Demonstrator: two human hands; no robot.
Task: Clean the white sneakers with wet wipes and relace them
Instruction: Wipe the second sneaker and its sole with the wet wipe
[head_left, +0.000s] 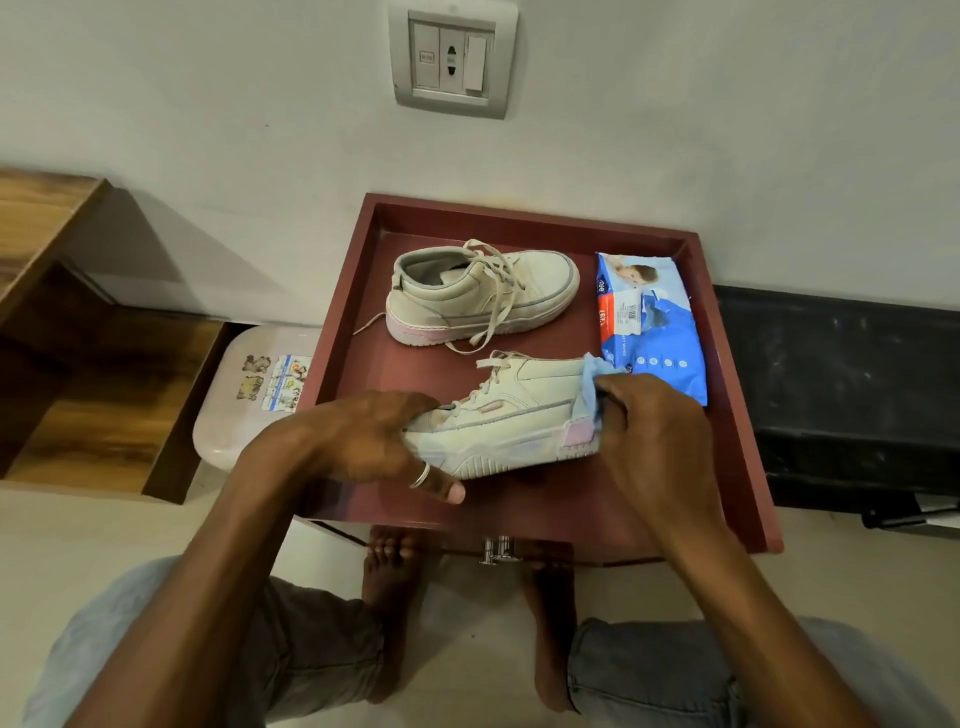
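On the red-brown tray table (519, 499) in front of my knees, the near sneaker (509, 415) lies with its toe toward nine o'clock and its heel toward three, its sole facing me. My left hand (363, 441) is clamped round the toe end, fingers over the top and thumb under the sole. My right hand (649, 431) is closed on a blue wet wipe (592, 379), bunching it against the heel just above the pink patch (576, 434).

I judge this shoe to be light, an easy one-hand lift. The thick rubber sole looks stiff, so that is where I should brace it. The upper looks softer and would dent under hard rubbing, which is why the toe grip suits me: it pins the shoe while the wipe works the far end. The wipe itself is limp and damp, likely to slide or fold over on smooth leather, so I should keep it wadded under my fingertips, not spread flat. A wet sole could turn slippery against my thumb.

The laces (488, 374) are threaded in the eyelets and hang loose. They would snag the wipe, and I would pull them by the tips when that step comes.

At twelve o'clock from this shoe sits the other sneaker (467, 296), upright, toe toward three, laces trailing off the tray's edge at nine. The pack of wipes (654, 332) lies at two o'clock, flat, just beside my right hand.
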